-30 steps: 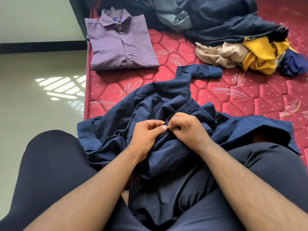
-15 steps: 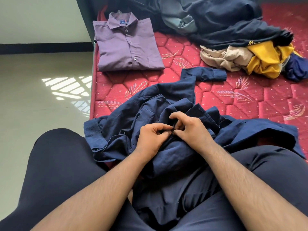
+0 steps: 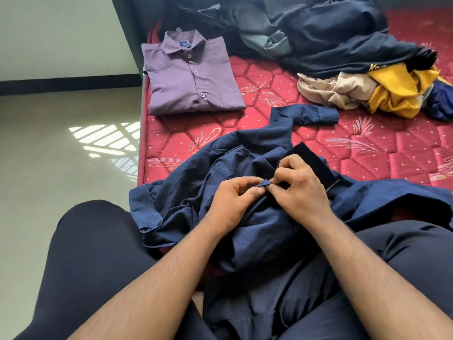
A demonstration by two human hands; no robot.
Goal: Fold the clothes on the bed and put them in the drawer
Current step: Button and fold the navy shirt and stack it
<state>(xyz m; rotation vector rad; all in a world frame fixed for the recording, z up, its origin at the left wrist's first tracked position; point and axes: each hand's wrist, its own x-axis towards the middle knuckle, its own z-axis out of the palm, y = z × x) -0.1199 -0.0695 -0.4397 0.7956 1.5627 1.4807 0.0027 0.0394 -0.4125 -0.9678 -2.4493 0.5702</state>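
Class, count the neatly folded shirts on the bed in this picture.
1: the purple shirt lies folded at the bed's far left corner. The navy shirt and the pile are unfolded; the pile may hide more.

Single head-worn view, forward and down, close over bed.

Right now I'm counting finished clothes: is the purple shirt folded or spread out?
Folded. The purple shirt lies as a neat buttoned rectangle, collar up, sleeves tucked out of sight, flat on the red mattress.
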